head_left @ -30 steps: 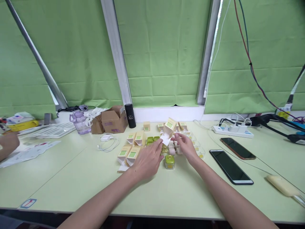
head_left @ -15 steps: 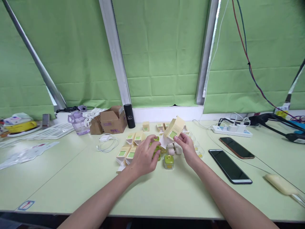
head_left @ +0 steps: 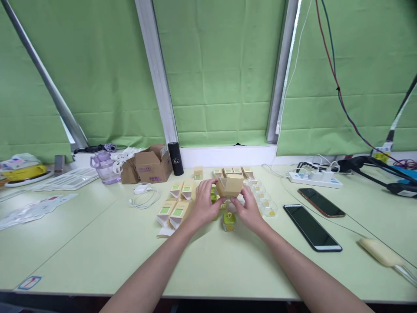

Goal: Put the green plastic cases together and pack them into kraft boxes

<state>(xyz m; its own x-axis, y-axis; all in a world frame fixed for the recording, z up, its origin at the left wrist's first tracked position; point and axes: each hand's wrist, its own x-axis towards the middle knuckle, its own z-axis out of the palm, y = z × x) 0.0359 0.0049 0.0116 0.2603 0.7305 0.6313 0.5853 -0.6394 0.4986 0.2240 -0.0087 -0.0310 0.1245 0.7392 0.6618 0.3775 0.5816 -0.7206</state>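
Both hands meet over the middle of the pale green table (head_left: pixel 97 243). My left hand (head_left: pixel 204 203) and my right hand (head_left: pixel 248 209) grip a small tan carton (head_left: pixel 230 185) from either side, fingers curled round it. Just below the carton stands a small clear box with a green item (head_left: pixel 229 221) inside. More tan cartons with green labels (head_left: pixel 177 211) lie left of my left hand, some with open flaps. Other green items sit half hidden behind my left hand's fingers.
Two phones (head_left: pixel 312 227) lie to the right, with a power strip (head_left: pixel 314 178) and cables behind them. A brown cardboard box (head_left: pixel 153 164), a black cylinder (head_left: pixel 175 158) and a purple bottle (head_left: pixel 103 167) stand at the back left. Clear trays (head_left: pixel 265 201) sit right of my hands.
My right hand brought the carton down and toward the centre, and my left hand came up from the green items to grip the carton's other side. The carton turned so its label faces away.
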